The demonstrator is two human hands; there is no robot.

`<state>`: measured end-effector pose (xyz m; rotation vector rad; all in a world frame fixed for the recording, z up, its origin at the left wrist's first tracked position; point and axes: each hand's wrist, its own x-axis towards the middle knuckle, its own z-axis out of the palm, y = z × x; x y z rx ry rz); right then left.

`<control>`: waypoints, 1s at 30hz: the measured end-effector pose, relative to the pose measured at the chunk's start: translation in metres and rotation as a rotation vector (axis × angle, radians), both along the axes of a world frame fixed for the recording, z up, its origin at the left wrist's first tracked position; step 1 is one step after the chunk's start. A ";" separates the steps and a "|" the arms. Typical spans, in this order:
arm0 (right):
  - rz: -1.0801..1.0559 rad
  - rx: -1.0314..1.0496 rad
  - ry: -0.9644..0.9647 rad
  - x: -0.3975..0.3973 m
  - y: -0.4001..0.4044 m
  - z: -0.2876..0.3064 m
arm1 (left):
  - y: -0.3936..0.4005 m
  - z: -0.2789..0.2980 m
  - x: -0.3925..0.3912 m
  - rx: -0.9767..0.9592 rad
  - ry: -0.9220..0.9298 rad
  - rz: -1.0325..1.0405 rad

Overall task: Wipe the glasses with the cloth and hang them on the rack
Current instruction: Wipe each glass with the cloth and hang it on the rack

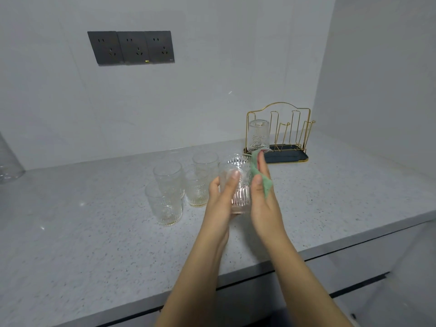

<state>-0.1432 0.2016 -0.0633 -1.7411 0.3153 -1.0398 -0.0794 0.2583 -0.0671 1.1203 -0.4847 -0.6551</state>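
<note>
— Which step are you on?

— Wiping. My left hand [221, 192] is curled round the glass [237, 182] I'm cleaning, thumb across its front, holding it just above the tabletop [94, 232]. My right hand [262, 185] presses the green cloth [260, 175] against the glass's right side, fingers fairly straight, with the thumb pinching the cloth in place. So both grips are closed: one on the glass, one on the cloth.

— And next?

— I'd judge the wipe isn't finished, since the cloth sits only on one side. Then the glass needs turning mouth-down and lowering over a free prong of the gold wire rack [283, 128], which stands at the back right, near my hands.

— How many glasses in all?

— Six that I can count. One hung glass [258, 135] is already upside down on the rack's leftmost prong. One is in my hand. Four waiting glasses [168, 185] stand upright in a cluster just left of my left hand.

— Room on the rack?

— Several prongs stand bare; I can't count them surely.
</note>
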 end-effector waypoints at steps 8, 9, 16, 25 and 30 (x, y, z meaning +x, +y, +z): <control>-0.005 0.064 -0.038 -0.006 -0.001 -0.008 | -0.003 0.004 0.000 -0.024 -0.045 0.018; -0.004 0.035 -0.037 -0.006 -0.001 -0.009 | -0.004 0.003 0.000 -0.017 -0.046 0.047; 0.049 0.209 0.026 -0.015 -0.016 0.009 | -0.002 0.007 -0.011 -0.056 -0.098 -0.063; 0.052 0.025 -0.025 -0.009 -0.008 0.003 | -0.002 0.007 -0.008 0.016 -0.103 0.077; 0.068 0.003 0.017 -0.007 -0.010 0.002 | -0.002 0.005 -0.009 -0.059 0.003 -0.032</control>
